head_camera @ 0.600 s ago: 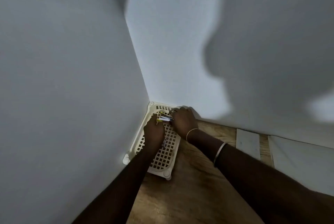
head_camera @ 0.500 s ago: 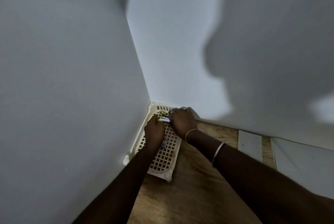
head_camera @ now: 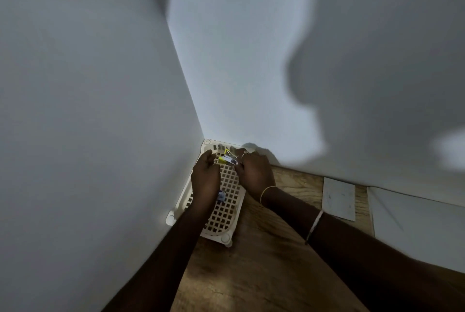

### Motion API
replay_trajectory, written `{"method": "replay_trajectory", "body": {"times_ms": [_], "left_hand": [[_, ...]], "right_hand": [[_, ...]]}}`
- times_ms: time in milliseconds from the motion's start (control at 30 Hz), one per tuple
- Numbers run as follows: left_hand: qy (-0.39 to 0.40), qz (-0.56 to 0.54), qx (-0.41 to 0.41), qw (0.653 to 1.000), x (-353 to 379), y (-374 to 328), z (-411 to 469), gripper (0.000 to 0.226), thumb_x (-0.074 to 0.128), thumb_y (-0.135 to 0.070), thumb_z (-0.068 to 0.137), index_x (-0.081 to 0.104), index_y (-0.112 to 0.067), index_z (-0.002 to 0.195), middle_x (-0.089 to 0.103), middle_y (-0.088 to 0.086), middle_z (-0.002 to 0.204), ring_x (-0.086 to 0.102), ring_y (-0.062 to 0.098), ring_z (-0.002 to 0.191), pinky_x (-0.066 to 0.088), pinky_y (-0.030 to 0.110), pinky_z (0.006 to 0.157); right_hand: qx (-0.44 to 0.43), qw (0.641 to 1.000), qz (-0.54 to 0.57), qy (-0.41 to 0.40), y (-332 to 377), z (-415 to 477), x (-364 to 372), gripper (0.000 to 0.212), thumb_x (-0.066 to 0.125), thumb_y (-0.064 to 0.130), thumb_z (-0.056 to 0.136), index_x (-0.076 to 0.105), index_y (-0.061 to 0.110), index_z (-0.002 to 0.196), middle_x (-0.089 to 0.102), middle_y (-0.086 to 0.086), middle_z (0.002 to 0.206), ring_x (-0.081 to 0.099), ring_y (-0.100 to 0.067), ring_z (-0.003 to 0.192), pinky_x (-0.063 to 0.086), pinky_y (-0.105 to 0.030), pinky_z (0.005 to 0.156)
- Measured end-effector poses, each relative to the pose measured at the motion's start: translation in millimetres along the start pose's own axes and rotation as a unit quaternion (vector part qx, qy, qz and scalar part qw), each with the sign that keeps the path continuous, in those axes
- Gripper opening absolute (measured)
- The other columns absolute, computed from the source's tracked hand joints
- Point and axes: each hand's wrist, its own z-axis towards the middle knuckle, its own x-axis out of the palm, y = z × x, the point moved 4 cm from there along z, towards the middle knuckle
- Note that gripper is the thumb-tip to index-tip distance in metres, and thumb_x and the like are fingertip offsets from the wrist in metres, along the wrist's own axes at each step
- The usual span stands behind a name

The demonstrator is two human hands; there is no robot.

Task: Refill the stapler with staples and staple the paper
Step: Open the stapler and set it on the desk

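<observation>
A small yellow stapler [head_camera: 227, 158] is held over the far end of a cream lattice basket [head_camera: 224, 216] in the corner of the walls. My left hand [head_camera: 205, 178] grips its left end and my right hand [head_camera: 254, 172] grips its right end. The stapler's top looks lifted, with a silver part showing between my fingers. A small blue box [head_camera: 221, 196] lies in the basket beside my left wrist. A white sheet of paper [head_camera: 338, 198] lies on the wooden table to the right.
White walls close in on the left and behind the basket. The wooden table [head_camera: 264, 274] runs toward me. A larger white sheet [head_camera: 415, 226] lies at the far right against the wall.
The hands have stayed over the far end of the basket; the stapler's yellow top appears raised a little more than before.
</observation>
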Motion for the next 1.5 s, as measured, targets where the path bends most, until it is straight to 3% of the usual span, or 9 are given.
{"method": "replay_trajectory", "body": {"times_ms": [100,233,333,433,667,767,900,1067,1500], "left_hand": [[-0.002,-0.035,0.006,0.999,-2.6,-3.7,-22.6,0.042,0.056,-0.005,0.094,0.063,-0.02,0.133,0.068,-0.001,0.128,0.065,0.013,0.111,0.051,0.038,0.103],[0.114,-0.104,-0.033,0.988,14.0,-9.7,-68.0,0.02,0.063,-0.015,0.097,0.072,-0.027,0.11,0.076,0.0,0.115,0.072,0.017,0.105,0.057,0.029,0.085],[0.244,-0.271,-0.088,0.927,41.2,-22.4,-108.2,0.022,0.062,-0.02,0.097,0.075,-0.013,0.114,0.076,0.009,0.116,0.071,0.02,0.109,0.056,0.031,0.093],[0.297,-0.317,-0.098,0.896,60.1,-36.1,-137.2,0.027,0.066,-0.024,0.091,0.075,-0.011,0.113,0.074,0.014,0.116,0.071,0.021,0.104,0.055,0.036,0.097],[0.326,-0.308,-0.053,0.892,91.7,-68.6,-204.9,0.015,0.071,-0.019,0.089,0.077,-0.011,0.1,0.075,0.011,0.101,0.071,0.019,0.094,0.059,0.032,0.082],[0.323,-0.292,-0.019,0.9,98.9,-79.9,-231.7,0.017,0.072,-0.018,0.092,0.077,-0.009,0.104,0.075,0.015,0.104,0.072,0.023,0.098,0.058,0.035,0.083],[0.317,-0.288,0.008,0.904,108.9,-94.7,-264.2,0.023,0.073,-0.021,0.09,0.076,-0.008,0.109,0.076,0.014,0.106,0.073,0.023,0.099,0.059,0.035,0.083],[0.296,-0.299,0.011,0.907,120.5,-105.7,-294.0,0.023,0.067,-0.021,0.097,0.07,0.0,0.107,0.074,0.018,0.102,0.073,0.028,0.094,0.06,0.039,0.08],[0.293,-0.41,-0.07,0.861,128.3,-128.9,-321.2,0.029,0.058,-0.027,0.1,0.062,-0.007,0.12,0.072,0.024,0.119,0.074,0.038,0.102,0.063,0.042,0.079]], "right_hand": [[0.12,0.96,0.252,-0.031,-0.6,-29.4,-30.0,0.029,0.071,0.018,0.092,0.069,0.011,0.12,0.075,-0.005,0.109,0.067,-0.013,0.094,0.056,-0.033,0.087],[0.234,0.819,0.523,-0.026,-3.6,-68.2,-64.7,0.017,0.07,0.006,0.094,0.07,-0.001,0.109,0.075,-0.018,0.1,0.068,-0.016,0.08,0.055,-0.029,0.068],[0.241,0.727,0.644,-0.007,-4.0,-96.8,-97.0,0.016,0.061,0.009,0.099,0.072,0.005,0.11,0.077,-0.012,0.104,0.072,-0.015,0.087,0.057,-0.025,0.07],[0.222,0.698,0.681,0.008,-6.4,-123.7,-128.3,0.022,0.055,0.012,0.102,0.074,0.008,0.113,0.076,-0.012,0.108,0.073,-0.015,0.093,0.057,-0.024,0.074],[0.187,0.713,0.675,-0.032,-14.8,-181.8,-194.8,0.025,0.052,0.01,0.103,0.073,0.004,0.115,0.074,-0.018,0.116,0.072,-0.022,0.104,0.058,-0.03,0.082],[0.188,0.779,0.596,-0.054,-20.9,-201.7,-221.8,0.024,0.059,0.021,0.102,0.074,0.007,0.114,0.07,-0.031,0.114,0.066,-0.028,0.101,0.054,-0.058,0.093],[0.162,0.841,0.511,-0.075,-22.3,-222.9,-259.4,0.025,0.071,0.02,0.093,0.075,0.01,0.117,0.078,-0.008,0.108,0.072,-0.02,0.106,0.056,-0.04,0.095],[0.153,0.874,0.445,-0.118,-32.3,-240.4,-293.5,0.017,0.068,0.014,0.096,0.076,0.012,0.11,0.08,-0.004,0.091,0.077,-0.021,0.089,0.062,-0.045,0.086],[0.124,0.833,0.497,-0.208,-42.0,-265.5,-324.0,0.015,0.077,0.018,0.088,0.079,0.026,0.1,0.078,0.006,0.106,0.073,-0.015,0.101,0.056,-0.031,0.091]]}}
